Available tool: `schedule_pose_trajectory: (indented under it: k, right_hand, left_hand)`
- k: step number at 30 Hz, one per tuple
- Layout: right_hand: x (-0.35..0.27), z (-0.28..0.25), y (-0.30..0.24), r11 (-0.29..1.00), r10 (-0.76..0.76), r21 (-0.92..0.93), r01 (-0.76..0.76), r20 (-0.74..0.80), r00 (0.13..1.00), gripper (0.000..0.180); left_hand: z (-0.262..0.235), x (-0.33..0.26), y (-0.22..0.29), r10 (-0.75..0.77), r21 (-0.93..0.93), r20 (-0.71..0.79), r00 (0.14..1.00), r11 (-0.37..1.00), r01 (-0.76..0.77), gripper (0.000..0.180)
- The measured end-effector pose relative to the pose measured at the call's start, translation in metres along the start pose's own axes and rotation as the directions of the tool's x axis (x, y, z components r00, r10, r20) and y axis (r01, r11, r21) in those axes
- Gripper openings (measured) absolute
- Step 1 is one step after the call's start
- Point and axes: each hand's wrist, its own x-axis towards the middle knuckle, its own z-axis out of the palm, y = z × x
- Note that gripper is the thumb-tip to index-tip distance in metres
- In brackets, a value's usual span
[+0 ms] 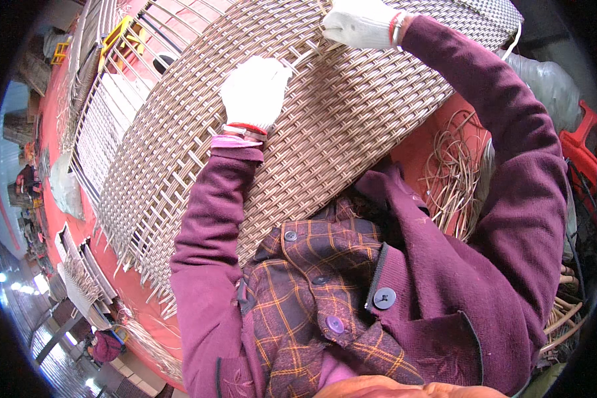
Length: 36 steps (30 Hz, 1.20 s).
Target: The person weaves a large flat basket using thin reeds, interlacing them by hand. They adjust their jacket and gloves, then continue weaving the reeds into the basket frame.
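Note:
A large woven wicker panel of grey-brown flat strands lies tilted across the space in front of me. My left hand, in a white glove, is closed over its middle, with its fingertips on a pale wicker strand. That strand runs from there toward my right hand, also in a white glove, which is closed at the panel's far part. Bright glare washes out the left glove, and the right fingertips are partly hidden. Along the panel's left edge the weave is looser, with strand ends sticking out.
Loose strands lie in a tangle on the red floor covering at my right. Beyond the panel stands a metal rod frame with a yellow stool behind it. A red plastic stool and clear plastic bags are at far right.

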Motion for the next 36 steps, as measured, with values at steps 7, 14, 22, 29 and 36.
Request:
schedule_pose_trajectory:
  k: [7,14,22,29,36]
  right_hand:
    - [0.052,0.024,0.019,0.935,-0.235,-0.168,0.312,0.365,0.901,0.024]
    - [0.089,0.059,0.038,0.987,-0.139,0.008,0.158,0.519,0.844,0.034]
    - [0.089,0.061,0.05,0.99,-0.106,-0.024,0.135,0.495,0.862,0.032]
    - [0.068,-0.004,0.033,0.998,0.049,-0.041,-0.041,0.227,0.973,0.031]
    - [0.023,-0.076,-0.006,0.98,0.175,0.092,-0.178,0.04,0.984,0.016]
  left_hand:
    - [0.005,0.018,-0.003,-0.093,0.097,0.19,0.977,0.992,0.075,0.039]
    - [0.007,0.006,0.008,-0.24,-0.031,-0.034,0.97,0.97,0.239,0.033]
    - [0.006,0.015,0.019,0.128,-0.23,-0.344,0.93,0.949,-0.216,0.012]
    - [0.019,0.046,0.028,-0.07,-0.379,-0.343,0.937,0.923,-0.07,0.019]
    - [0.01,0.08,0.038,-0.28,-0.77,0.036,0.959,0.604,0.205,0.02]
